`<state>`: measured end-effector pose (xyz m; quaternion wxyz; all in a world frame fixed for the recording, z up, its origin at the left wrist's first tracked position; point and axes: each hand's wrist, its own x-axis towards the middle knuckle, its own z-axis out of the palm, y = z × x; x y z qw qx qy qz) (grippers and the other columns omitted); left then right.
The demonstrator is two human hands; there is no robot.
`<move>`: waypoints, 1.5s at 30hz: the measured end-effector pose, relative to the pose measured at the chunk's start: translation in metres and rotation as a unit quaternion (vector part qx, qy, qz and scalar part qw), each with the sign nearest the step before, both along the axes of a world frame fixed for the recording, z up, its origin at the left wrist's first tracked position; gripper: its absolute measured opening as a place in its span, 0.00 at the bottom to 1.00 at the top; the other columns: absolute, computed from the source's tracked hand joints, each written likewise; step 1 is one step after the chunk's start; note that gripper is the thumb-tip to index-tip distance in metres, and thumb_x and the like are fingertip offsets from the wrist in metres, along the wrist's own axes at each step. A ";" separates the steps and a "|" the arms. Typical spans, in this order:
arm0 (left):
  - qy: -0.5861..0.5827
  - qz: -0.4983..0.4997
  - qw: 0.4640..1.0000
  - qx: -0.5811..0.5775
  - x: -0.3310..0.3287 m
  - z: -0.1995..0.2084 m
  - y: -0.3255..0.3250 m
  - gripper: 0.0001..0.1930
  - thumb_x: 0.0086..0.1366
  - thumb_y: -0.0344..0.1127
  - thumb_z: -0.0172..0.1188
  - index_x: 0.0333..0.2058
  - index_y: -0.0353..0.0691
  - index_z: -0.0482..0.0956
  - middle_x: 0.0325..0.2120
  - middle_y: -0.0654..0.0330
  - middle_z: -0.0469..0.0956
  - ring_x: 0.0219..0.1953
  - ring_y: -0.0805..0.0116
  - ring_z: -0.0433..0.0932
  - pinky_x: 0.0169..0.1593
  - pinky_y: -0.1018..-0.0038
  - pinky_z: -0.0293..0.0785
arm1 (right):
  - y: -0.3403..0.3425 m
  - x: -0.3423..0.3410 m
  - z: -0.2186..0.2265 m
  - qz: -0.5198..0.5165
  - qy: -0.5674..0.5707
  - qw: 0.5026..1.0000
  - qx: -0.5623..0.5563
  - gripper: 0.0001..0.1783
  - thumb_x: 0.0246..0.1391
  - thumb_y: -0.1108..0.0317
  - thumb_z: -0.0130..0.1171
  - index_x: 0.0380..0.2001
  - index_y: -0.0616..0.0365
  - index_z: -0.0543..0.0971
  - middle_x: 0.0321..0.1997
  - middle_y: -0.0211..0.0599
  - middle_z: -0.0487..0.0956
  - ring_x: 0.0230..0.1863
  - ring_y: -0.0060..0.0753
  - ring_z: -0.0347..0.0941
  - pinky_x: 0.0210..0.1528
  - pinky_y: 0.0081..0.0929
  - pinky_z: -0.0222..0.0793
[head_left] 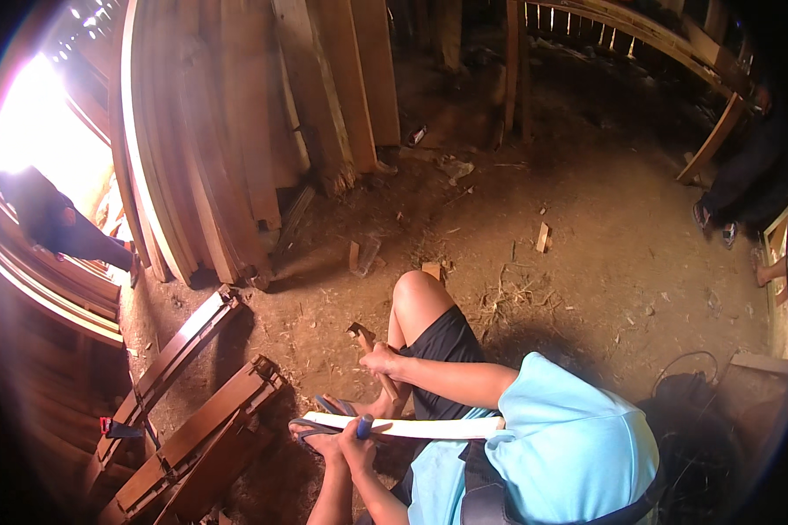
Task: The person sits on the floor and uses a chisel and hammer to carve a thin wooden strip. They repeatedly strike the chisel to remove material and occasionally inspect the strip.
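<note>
My right hand point(379, 360) is closed around the wooden handle of a hammer point(360, 333), held up beside my bent knee with its head pointing up and away. Lower down, my left hand point(356, 448) grips a tool with a blue handle point(364, 426), which looks like a chisel; its blade is hidden. That handle stands over a long, pale strip of wood point(438, 428). One end of the strip lies by my sandalled feet point(313, 430), the other against my light blue shirt point(578, 429). The hammer is apart from the blue handle.
Tall planks point(236, 131) lean at the back left. Jointed wooden frame pieces point(193, 420) lie at the lower left. A person point(70, 227) is by the bright opening, another point(744, 192) at the far right. Wood scraps point(543, 237) lie on the dirt floor point(464, 219).
</note>
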<state>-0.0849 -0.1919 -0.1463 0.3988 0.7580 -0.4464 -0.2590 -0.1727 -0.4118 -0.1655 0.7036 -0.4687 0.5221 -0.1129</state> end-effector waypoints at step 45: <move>0.173 0.456 0.814 -0.314 0.100 0.088 0.028 0.13 0.56 0.36 0.72 0.35 0.40 0.77 0.21 0.71 0.73 0.19 0.84 0.66 0.21 0.83 0.61 | -0.006 -0.038 0.208 0.212 -0.420 0.869 0.150 0.32 0.57 0.64 0.60 0.61 0.51 0.57 0.25 0.25 0.63 0.18 0.17 0.59 0.17 0.20 0.59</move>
